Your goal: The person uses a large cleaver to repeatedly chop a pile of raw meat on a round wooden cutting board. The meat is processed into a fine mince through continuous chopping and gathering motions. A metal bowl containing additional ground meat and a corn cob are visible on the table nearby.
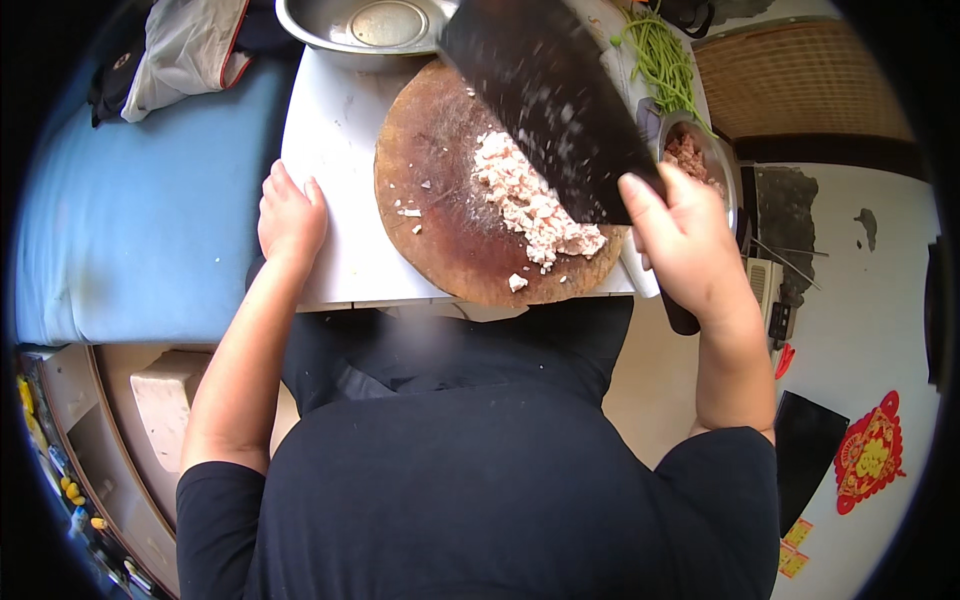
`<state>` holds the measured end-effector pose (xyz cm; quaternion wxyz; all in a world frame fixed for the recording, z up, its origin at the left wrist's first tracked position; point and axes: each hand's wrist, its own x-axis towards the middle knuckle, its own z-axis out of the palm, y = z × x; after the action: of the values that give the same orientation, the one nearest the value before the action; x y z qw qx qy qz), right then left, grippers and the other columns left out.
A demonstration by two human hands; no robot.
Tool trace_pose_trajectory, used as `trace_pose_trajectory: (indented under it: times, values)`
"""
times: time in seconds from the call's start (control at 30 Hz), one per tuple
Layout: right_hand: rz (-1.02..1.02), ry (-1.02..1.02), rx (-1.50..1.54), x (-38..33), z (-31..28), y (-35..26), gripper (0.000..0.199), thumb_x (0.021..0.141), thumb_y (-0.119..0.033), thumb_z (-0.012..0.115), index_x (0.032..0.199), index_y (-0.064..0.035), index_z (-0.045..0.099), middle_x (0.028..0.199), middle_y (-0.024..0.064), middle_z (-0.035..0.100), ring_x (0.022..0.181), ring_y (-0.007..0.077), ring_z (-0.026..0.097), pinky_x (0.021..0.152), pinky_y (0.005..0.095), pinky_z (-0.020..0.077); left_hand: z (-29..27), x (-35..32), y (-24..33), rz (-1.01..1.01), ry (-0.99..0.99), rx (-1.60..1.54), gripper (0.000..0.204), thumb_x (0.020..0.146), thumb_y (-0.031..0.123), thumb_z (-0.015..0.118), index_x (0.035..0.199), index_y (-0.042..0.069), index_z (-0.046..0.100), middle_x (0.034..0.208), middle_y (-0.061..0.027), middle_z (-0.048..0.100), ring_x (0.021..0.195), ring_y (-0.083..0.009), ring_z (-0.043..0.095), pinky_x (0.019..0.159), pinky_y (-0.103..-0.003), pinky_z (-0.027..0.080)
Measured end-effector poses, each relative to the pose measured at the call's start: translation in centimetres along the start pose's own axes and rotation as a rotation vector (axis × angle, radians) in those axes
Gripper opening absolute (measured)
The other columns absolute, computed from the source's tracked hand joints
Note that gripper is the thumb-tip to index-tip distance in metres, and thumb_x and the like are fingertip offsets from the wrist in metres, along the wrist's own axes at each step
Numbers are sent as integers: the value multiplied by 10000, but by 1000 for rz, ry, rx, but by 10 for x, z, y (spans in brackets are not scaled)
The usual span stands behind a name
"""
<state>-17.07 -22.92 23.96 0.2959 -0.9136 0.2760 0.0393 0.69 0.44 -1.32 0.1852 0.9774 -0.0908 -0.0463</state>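
Note:
My right hand (pixel 690 235) is closed around the handle of a wide, dark cleaver (pixel 555 110). Its blade is raised and tilted over the round wooden chopping board (pixel 420 170), with pale bits stuck to its face. Beside and partly behind the blade, a heap of finely chopped pale meat (pixel 530 205) spreads on the board. A few loose scraps lie apart near the board's left side and front edge. My left hand (pixel 291 215) rests at the left edge of the white table (pixel 335 130), holding nothing, thumb apart from the fingers.
A metal basin (pixel 330 35) stands behind the board. Green beans (pixel 660 60) lie at the far right, and a bowl of pinkish minced meat (pixel 725 150) sits beside my right hand. A blue padded surface (pixel 150 220) adjoins the table on the left, with a pale cloth bag (pixel 185 50) on it.

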Motion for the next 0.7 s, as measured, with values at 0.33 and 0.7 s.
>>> trace_pose_trajectory:
  times: [0.33, 0.7]
  values:
    - [-1, -95, -278, 15, 2, 19, 338, 880, -304, 503, 952, 16, 587, 815, 208, 626, 742, 345, 608, 686, 382, 468, 4, -1, -5, 0, 11, -29, 543, 895, 299, 451, 1311, -17, 301, 1230, -217, 459, 1093, -348, 500, 910, -410, 431]
    - [81, -75, -182, 23, 4, 33, 376, 874, -329, 497, 928, 33, 586, 763, 222, 612, 718, 333, 608, 674, 383, 465, 4, 0, -1, 20, 22, -17, 535, 892, 289, 461, 1299, -27, 316, 1211, -218, 470, 1070, -352, 508, 908, -403, 429]
